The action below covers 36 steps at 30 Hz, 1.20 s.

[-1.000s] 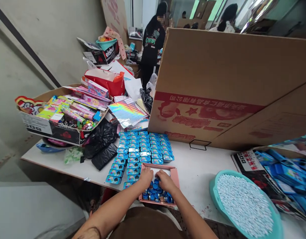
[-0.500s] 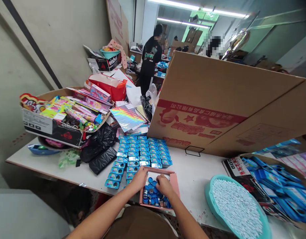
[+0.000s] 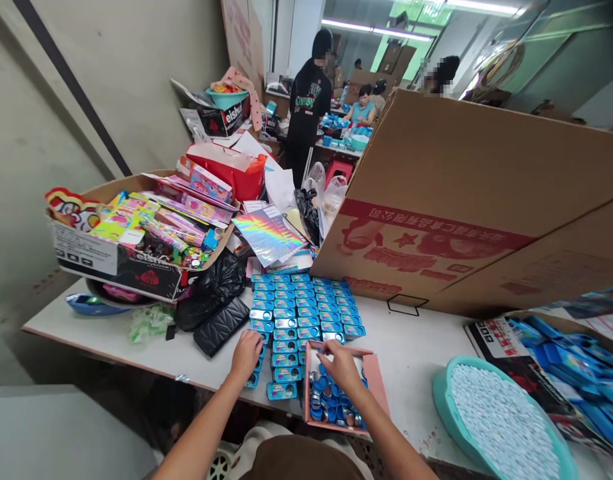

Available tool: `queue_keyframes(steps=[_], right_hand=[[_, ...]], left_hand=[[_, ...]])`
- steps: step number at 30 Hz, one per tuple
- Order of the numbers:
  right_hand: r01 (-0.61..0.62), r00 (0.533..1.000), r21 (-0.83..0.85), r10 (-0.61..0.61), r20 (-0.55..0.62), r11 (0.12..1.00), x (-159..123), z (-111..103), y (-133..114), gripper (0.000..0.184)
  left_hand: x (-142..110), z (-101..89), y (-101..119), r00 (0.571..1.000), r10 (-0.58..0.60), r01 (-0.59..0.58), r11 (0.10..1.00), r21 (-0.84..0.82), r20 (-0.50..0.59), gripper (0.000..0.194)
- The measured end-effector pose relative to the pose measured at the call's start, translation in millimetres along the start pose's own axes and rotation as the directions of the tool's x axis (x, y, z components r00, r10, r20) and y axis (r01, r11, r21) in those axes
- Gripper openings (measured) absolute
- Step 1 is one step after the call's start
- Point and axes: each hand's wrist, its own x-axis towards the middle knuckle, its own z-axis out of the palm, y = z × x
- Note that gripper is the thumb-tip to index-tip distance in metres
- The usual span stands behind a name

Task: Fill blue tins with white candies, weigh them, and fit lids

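The left hand [image 3: 246, 350] rests on the near left corner of the rows of small blue tins [image 3: 299, 310], fingers curled down over one tin; whether its grip has closed on that tin cannot be told. The right hand [image 3: 339, 363] reaches into the pink tray [image 3: 379, 393], fingers bent among the blue caps [image 3: 331, 403]; its grip is narrow, but a held cap is not visible.

To do this well, each tin is best kept flat and square to its neighbours, one cap pinched at a time, so the rows stay aligned on the worktop [image 3: 411, 347].

The tins lie in about five columns of roughly seven to nine each, some forty in all; the exact count is hidden by the hand. One tray, a few dozen caps. One teal basin [image 3: 444, 400] of white pellets stands at the right, one big cardboard box [image 3: 461, 193] behind.
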Motion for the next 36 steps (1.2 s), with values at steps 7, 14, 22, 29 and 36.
queue_keyframes(steps=[7, 14, 22, 29, 36], right_hand=[[0.015, 0.995, -0.065, -0.009, 0.099, 0.998, 57.7, 43.6, -33.6, 0.012], [0.067, 0.927, -0.437, 0.106, 0.360, 0.897, 74.2, 58.3, -46.5, 0.029], [0.126, 0.923, -0.498, 0.083, 0.377, 0.858, 50.3, 70.4, -57.1, 0.044], [0.039, 0.893, -0.480, 0.185, 0.410, 0.876, 44.2, 78.0, -51.4, 0.061], [0.098, 0.880, -0.478, 0.147, 0.451, 0.873, 49.4, 73.2, -50.0, 0.065]], left_hand=[[-6.3, 10.6, -2.0, 0.995, 0.093, -0.095, 0.990, 0.104, 0.023, 0.029], [-15.7, 1.6, 7.9, 0.984, 0.089, -0.137, 0.934, 0.331, 0.156, 0.039], [-5.6, -6.0, 18.0, 0.972, 0.091, -0.168, 0.915, 0.366, 0.218, 0.037], [-8.3, -5.3, 15.5, 0.967, 0.110, -0.190, 0.912, 0.363, 0.230, 0.038], [-0.6, 1.9, 17.5, 0.942, 0.115, -0.233, 0.898, 0.372, 0.314, 0.039]])
